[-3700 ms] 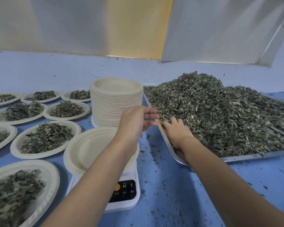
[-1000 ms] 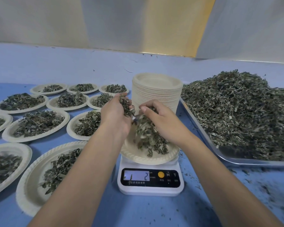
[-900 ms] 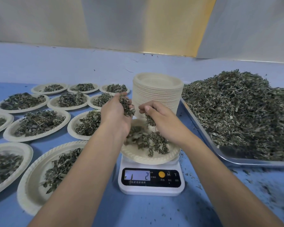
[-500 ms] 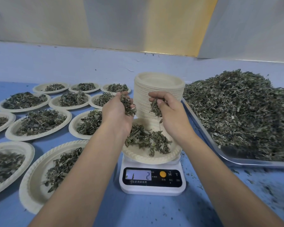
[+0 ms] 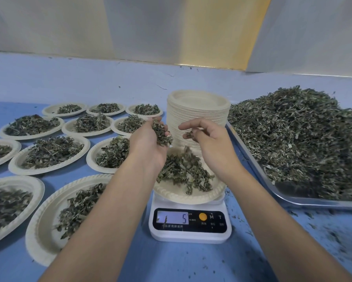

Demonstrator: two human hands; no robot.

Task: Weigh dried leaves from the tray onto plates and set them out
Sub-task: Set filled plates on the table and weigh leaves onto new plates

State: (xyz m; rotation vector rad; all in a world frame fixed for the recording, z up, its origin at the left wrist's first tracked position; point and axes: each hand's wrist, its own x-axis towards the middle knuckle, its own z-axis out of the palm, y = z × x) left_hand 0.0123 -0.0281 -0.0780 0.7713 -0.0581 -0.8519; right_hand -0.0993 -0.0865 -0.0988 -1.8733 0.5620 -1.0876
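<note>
Dried leaves (image 5: 183, 169) lie on paper plate (image 5: 189, 198) atop digital scale (image 5: 189, 235), center, display reading 5. Above it, L hand (image 5: 148, 145) curls round a leaf clump; R hand (image 5: 211, 143) pinches a few bits. Plate stack (image 5: 197, 110) at 12 o'clock, heaped tray (image 5: 293, 200) at 3, filled plates (image 5: 49, 153) at 9.

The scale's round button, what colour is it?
Orange button, set in the black panel of the white scale; the head view shows it.

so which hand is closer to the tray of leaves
Right. The right hand is over the plate, just left of the tray; the left hand, holding leaves, is over the plate's other side, further away.
</note>
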